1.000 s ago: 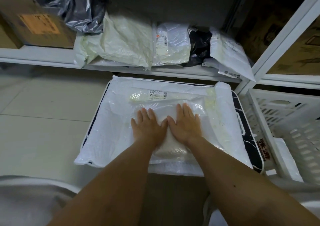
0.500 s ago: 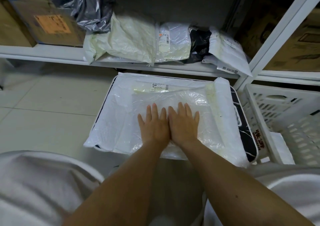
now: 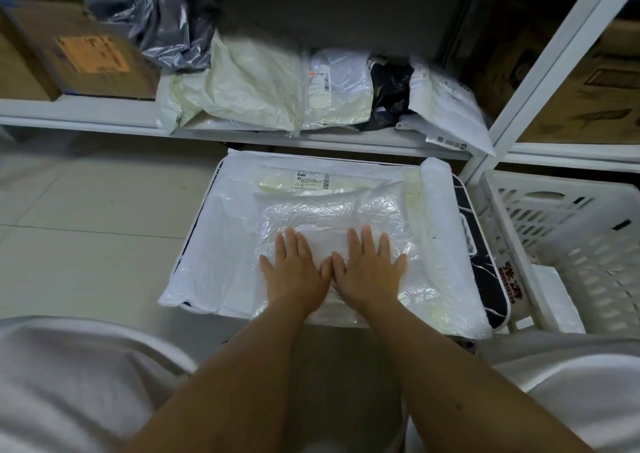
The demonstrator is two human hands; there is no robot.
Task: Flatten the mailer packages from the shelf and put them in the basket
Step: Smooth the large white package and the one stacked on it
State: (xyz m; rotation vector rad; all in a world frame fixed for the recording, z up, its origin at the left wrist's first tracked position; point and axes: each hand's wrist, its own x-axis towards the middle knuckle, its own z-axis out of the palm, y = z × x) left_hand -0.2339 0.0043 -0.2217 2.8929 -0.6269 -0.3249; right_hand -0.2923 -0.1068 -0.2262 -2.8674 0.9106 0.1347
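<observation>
Both hands, left hand and right hand, are pressing flat-fingered, gripping nothing, on the soft, light, slippery-looking mailer, probably best lifted by its edges.

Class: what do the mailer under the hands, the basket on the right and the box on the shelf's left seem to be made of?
Mailer: thin white plastic film, glossy, judging by wrinkles and glare; a clearer crinkled layer lies under the palms.
Basket: white moulded plastic, likely rigid, with slotted walls.
Box: brown cardboard, matte, with an orange label.
</observation>
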